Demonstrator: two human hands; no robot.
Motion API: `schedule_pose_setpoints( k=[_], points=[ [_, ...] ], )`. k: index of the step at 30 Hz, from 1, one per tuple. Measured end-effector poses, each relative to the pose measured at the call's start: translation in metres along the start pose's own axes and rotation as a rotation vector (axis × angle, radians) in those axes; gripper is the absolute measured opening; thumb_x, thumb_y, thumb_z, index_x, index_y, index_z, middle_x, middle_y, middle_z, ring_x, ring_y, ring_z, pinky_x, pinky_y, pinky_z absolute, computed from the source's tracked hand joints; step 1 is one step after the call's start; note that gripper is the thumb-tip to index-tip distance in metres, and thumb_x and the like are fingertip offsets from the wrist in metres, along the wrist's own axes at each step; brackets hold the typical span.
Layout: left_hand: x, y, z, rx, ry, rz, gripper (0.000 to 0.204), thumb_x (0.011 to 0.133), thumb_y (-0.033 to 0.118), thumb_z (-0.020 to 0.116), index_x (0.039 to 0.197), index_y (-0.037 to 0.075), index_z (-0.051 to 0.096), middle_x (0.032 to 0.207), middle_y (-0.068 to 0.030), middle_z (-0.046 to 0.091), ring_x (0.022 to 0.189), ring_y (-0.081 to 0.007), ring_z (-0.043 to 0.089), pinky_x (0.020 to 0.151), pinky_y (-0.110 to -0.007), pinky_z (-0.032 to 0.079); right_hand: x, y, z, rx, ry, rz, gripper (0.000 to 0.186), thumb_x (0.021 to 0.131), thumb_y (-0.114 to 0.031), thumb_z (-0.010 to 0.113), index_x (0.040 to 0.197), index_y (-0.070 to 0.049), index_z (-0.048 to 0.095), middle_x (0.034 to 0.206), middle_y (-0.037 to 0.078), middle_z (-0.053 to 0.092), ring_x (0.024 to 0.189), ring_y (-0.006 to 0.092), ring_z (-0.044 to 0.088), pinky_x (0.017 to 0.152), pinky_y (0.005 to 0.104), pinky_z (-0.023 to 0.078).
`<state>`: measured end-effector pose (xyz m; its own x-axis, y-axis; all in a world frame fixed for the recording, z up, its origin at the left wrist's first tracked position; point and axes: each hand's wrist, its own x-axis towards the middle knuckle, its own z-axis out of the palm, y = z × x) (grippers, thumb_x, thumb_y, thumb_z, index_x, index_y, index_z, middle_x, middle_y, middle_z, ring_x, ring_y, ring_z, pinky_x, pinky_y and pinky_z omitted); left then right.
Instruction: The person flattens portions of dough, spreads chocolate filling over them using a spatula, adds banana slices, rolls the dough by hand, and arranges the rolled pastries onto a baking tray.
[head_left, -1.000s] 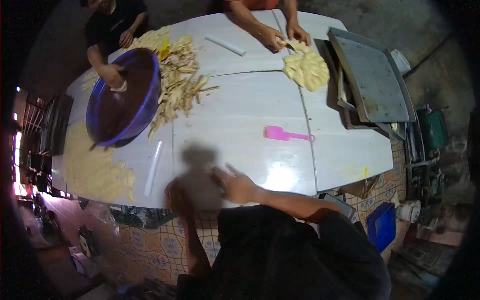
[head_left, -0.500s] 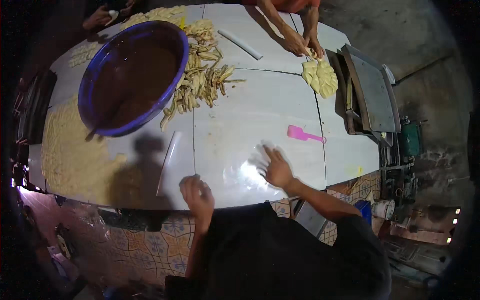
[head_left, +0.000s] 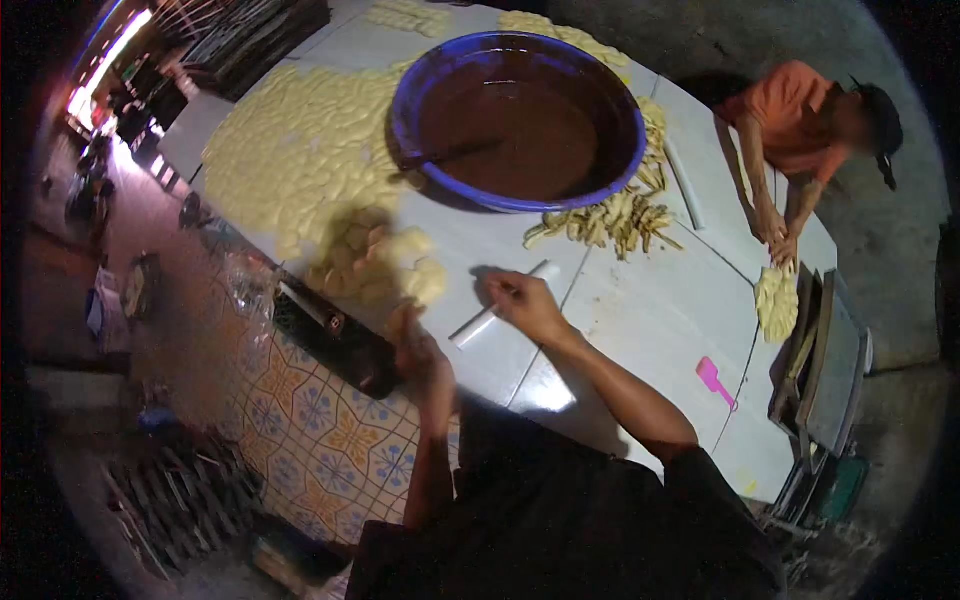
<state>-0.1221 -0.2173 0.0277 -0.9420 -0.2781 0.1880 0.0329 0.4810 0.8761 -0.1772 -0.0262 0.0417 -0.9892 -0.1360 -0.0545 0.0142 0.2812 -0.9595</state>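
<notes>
My left hand [head_left: 428, 368] is raised over the table's near edge, just below the closest flat yellow dough pieces [head_left: 424, 282]. Motion smears its fingers, so what it may hold cannot be made out. With fingers curled, my right hand [head_left: 535, 312] is over a white tube [head_left: 478, 328] that lies slantwise on the tabletop. Parts of the tube show on both sides of the hand; whether the fingers touch it is unclear. Many more pale dough pieces [head_left: 300, 150] cover the table's left side, and a head-shaped shadow falls on the nearest ones.
A big blue basin [head_left: 630, 160] of brown liquid stands at the far middle, beside peeled banana-like strips [head_left: 625, 225]. A second white tube [head_left: 686, 185] lies farther right. A pink brush [head_left: 712, 375] is on the right. A co-worker in orange handles a yellow dough clump [head_left: 776, 303] near metal trays [head_left: 835, 360].
My view has swung left, bringing more of the dough sheet and the co-worker into sight. My right hand has gone from spread over the bare table to curled above the tube.
</notes>
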Motion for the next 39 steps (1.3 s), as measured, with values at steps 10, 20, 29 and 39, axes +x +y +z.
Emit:
schedule_pose_setpoints(
  k=[10,20,29,39],
  points=[
    [0.058,-0.026,0.004,0.054,-0.235,0.036,0.057,0.097,0.011,0.053,0.152,0.003,0.038,0.156,-0.0224,0.039,0.148,-0.0363,0.032,0.122,-0.054,0.019,0.09,0.016,0.076,-0.134,-0.192,-0.222,0.035,0.073,-0.009,0.078,0.106,-0.006,0.067,0.093,0.011,0.068,0.089,0.035,0.066,0.084,0.0414,0.052],
    [0.06,-0.05,0.012,0.596,-0.185,0.234,0.044,0.09,0.013,0.063,0.134,0.017,0.064,0.158,-0.0073,0.042,0.15,-0.0302,0.031,0.12,-0.062,0.017,-0.007,-0.039,-0.02,0.213,0.568,-0.093,0.02,0.083,-0.007,0.074,0.1,-0.001,0.065,0.102,0.006,0.064,0.096,0.0149,0.06,0.076,0.0281,0.052],
    [0.01,0.015,0.017,-0.295,-0.123,0.123,0.027,0.097,-0.005,0.053,0.122,-0.001,0.062,0.12,-0.0134,0.065,0.106,-0.0202,0.062,0.09,-0.03,0.052,-0.149,-0.01,-0.112,0.135,0.778,-0.106,0.077,0.086,0.004,0.061,0.156,-0.003,0.028,0.122,0.01,0.055,0.11,0.0232,0.058,0.098,0.0383,0.049],
    [-0.119,0.078,0.124,-0.928,-0.983,-0.755,0.021,0.104,0.004,0.052,0.124,0.005,0.055,0.122,-0.0129,0.063,0.105,-0.0212,0.066,0.083,-0.036,0.06,-0.236,-0.002,-0.09,-0.166,0.649,0.109,0.038,0.097,-0.007,0.06,0.134,-0.002,0.058,0.136,0.016,0.056,0.123,0.0294,0.059,0.1,0.0364,0.051]
  ],
)
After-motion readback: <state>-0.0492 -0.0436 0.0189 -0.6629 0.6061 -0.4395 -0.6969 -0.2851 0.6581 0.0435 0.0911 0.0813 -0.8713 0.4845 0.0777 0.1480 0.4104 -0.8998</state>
